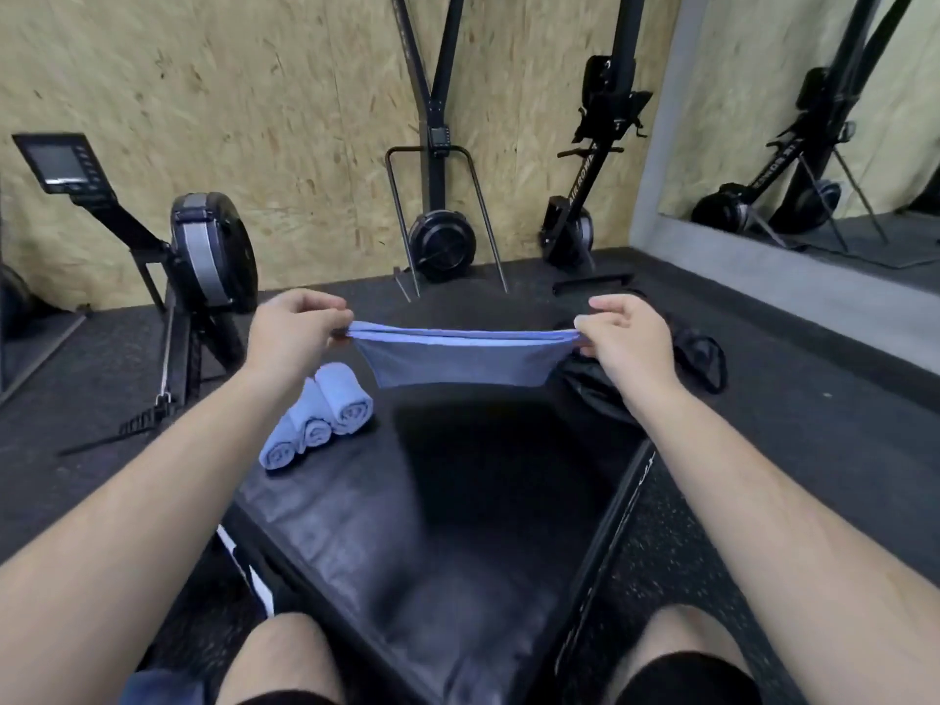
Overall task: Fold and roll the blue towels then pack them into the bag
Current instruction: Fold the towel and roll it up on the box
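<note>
Knees [285,658] astride near end of black padded desk [386,541]. Above far end: blue towel [463,361], folded double, held in the air, top edge stretched level. Left hand [292,333] pinching left corners; right hand [623,338] pinching right corners. Three rolled towels [320,424] side by side on desk, below left hand. Black bag [592,379] at far right corner of desk, below right hand, mostly hidden. Hold layered edges flush, with equal tension on both sides. Lower flat onto desk, smooth out creases, fold to strip width, then roll tightly from one short end.
</note>
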